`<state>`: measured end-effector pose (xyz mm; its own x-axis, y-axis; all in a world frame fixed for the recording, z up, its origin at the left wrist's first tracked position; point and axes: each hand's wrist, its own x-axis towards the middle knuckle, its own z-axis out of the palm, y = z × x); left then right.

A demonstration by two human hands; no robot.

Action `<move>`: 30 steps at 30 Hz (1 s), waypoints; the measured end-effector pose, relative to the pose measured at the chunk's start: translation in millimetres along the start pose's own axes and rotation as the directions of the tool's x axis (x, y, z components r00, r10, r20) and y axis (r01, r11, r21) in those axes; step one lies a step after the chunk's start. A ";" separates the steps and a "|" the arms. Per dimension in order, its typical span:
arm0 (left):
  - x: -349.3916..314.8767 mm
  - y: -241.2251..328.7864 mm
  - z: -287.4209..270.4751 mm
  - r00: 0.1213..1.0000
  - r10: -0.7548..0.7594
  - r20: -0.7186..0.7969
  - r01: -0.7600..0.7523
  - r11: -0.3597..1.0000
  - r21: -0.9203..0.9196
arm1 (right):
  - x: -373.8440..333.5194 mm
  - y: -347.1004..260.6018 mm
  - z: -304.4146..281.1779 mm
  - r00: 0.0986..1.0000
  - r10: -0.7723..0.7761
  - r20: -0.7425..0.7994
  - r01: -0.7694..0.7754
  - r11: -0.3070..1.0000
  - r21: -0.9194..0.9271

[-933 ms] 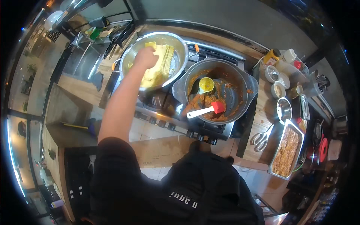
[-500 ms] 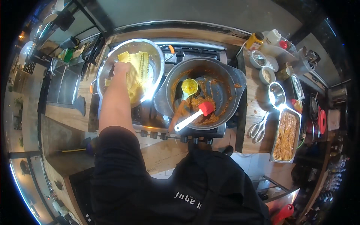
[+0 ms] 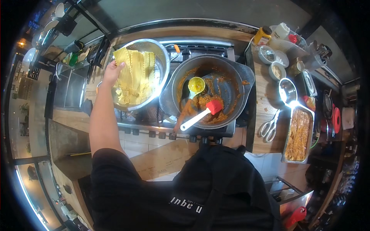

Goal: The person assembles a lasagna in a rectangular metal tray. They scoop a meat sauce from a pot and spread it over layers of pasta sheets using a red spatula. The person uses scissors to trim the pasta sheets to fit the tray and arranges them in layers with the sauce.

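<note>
My left hand is at the left side of a metal colander, its fingers closed on the edge of a ridged yellow lasagna sheet. Several more wavy-edged sheets lie overlapping in the colander. To its right, a large dark pot has reddish-brown sauce smeared over its bottom and walls. A red-headed spatula with a white handle, a wooden utensil and a light-coloured ladle with yellow liquid rest at the pot. My right hand is out of view.
Pot and colander sit over the stove. On the right counter are scissors, a long metal pan filled with sauce-coloured food, a shiny metal bowl, small bowls and a yellow bottle. A sink is at left.
My left hand has moved left, from inside the colander to its left side, drawing the upper end of a lasagna sheet with it. The sheets now fan out further left.
</note>
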<state>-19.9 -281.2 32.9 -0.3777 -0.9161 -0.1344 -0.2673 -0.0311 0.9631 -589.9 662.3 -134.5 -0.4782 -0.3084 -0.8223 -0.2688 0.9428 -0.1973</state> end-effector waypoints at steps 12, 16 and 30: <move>-65.2 140.8 6.2 0.970 0.242 -0.013 -0.242 0.964 -0.108 | -137.8 -195.0 -125.9 0.960 -0.263 0.097 0.280 0.901 -0.332; -68.6 176.8 20.8 0.932 0.362 -0.022 -0.361 0.921 -0.148 | -177.5 -300.3 -171.2 0.818 -0.556 0.150 0.572 0.755 -0.321; -88.0 150.8 84.6 0.899 0.437 -0.031 -0.438 0.894 -0.098 | -140.4 -742.5 -87.0 -0.174 -0.933 -0.315 0.975 -0.119 -0.186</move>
<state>-101.9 -171.4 170.2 -0.4287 -0.8496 0.3074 0.0135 0.3341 0.9424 -395.9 -5.5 173.9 0.0710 -0.8657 0.4955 -0.5901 -0.4370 -0.6789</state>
